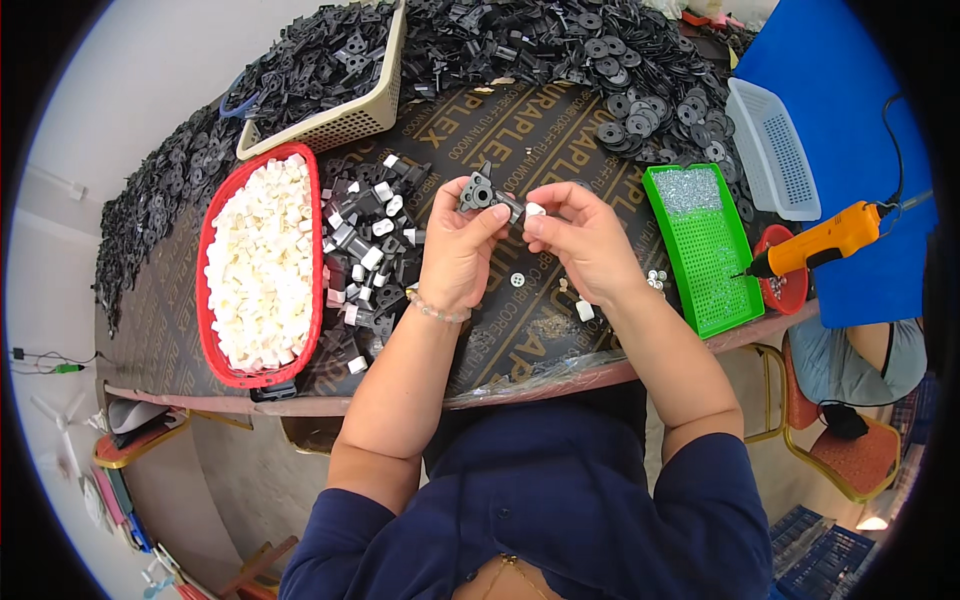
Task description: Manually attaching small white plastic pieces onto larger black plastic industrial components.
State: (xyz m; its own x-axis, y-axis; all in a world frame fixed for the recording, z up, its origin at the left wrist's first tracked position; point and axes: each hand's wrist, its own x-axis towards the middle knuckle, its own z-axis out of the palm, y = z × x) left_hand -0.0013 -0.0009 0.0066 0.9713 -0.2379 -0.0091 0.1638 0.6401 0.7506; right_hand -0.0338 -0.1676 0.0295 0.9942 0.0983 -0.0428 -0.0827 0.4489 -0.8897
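My left hand [456, 245] is closed on a black plastic part [482, 194] with a round hole and a stem pointing right. Between the fingertips of my right hand [585, 240] is a small white plastic block [534, 209], which meets the end of that stem; whether it is pushed on, I cannot tell. A round white button-like disc [517, 280] lies on the dark table below my hands. Beside my right wrist are a loose white block [585, 310] and several small pale discs [656, 279]. Black parts with white ends [372, 240] are heaped left of my left hand.
A red basket [207, 300] of white blocks stands left. Behind it, a cream basket [330, 127] holds black parts, with more piled along the back. Right are a green tray [690, 290] of small metal pieces, an orange electric screwdriver [830, 238], a red bowl [795, 298] and a clear basket [775, 150].
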